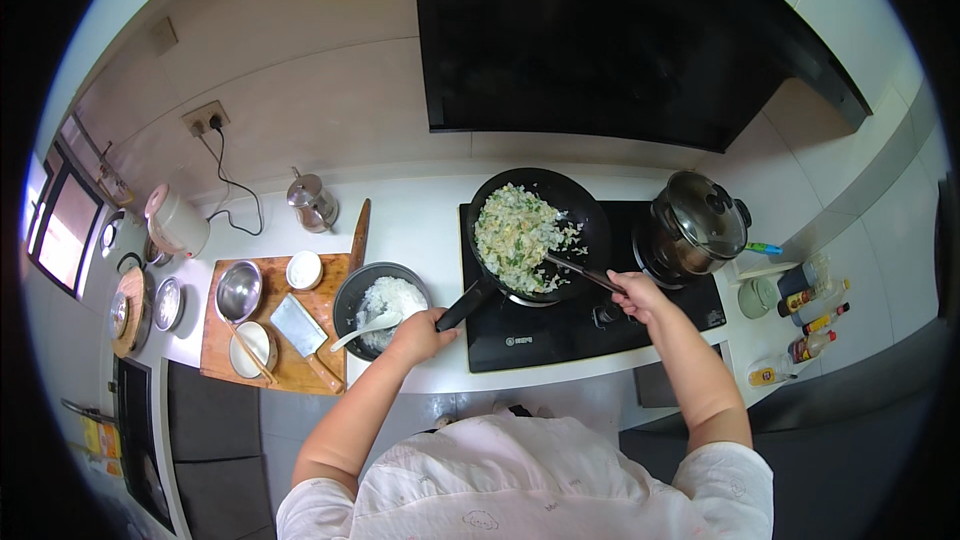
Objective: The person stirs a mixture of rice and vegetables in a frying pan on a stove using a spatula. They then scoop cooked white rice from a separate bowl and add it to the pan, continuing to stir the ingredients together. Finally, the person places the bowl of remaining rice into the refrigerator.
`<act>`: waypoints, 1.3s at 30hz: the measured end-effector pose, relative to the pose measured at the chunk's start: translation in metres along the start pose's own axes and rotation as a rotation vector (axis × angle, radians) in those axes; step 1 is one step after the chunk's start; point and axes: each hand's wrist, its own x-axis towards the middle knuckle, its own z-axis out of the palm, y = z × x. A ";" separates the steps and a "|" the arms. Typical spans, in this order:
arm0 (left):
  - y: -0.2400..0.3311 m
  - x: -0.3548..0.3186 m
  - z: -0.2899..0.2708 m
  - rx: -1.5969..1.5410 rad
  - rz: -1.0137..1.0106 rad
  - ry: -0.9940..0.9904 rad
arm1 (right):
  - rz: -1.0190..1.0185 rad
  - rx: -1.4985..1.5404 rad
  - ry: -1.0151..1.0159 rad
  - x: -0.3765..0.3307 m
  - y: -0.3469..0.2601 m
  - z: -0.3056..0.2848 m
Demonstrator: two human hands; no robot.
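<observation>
Over the wok (540, 232), right hand (635, 292) grips spatula (580, 270).

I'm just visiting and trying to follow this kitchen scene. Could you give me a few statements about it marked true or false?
1. The left hand grips the handle of the black frying pan. True.
2. The right hand is lifting the lid of the steel pot. False: it holds a dark utensil reaching into the pan's food.
3. A cleaver lies on the wooden cutting board. True.
4. The dark bowl beside the stove holds soup. False: it holds white rice and a white spoon.
</observation>
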 end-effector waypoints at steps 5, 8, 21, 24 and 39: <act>0.005 -0.002 -0.002 0.020 -0.004 -0.001 | -0.515 -0.540 0.345 0.004 -0.003 0.005; 0.000 -0.004 -0.002 0.029 -0.012 0.017 | -0.669 -1.078 0.536 -0.059 -0.048 0.030; -0.012 0.004 0.004 0.032 0.118 0.089 | -1.132 -1.533 0.671 -0.036 -0.073 0.068; -0.014 0.003 0.006 0.007 0.093 0.090 | -1.132 -1.502 0.706 -0.047 -0.082 0.069; 0.010 -0.004 -0.004 0.070 0.008 0.009 | -1.044 -1.568 0.703 -0.020 -0.064 0.074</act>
